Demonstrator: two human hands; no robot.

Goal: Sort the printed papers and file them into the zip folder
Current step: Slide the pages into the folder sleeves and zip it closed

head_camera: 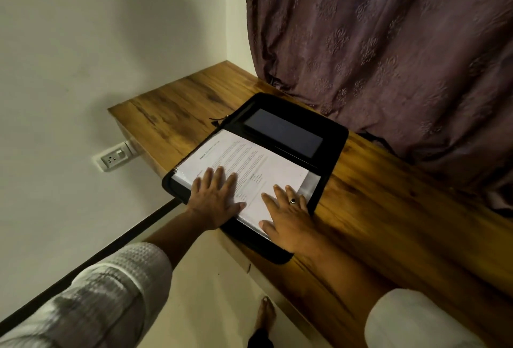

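White textured left sleeve (111, 292) nearest. Both left hand (215, 200) and right hand (288, 222) flat, fingers spread, gripping nothing. They press white printed paper stack (249, 161) into open black fabric zip folder (337, 139) on brown wooden desk (402, 209), likely to square sheets. Dark pocket flap (283, 132) at stack's 1 o'clock.

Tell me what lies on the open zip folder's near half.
A stack of printed papers lies on the zip folder, with the left hand and right hand flat on top. Anything under the stack is covered.
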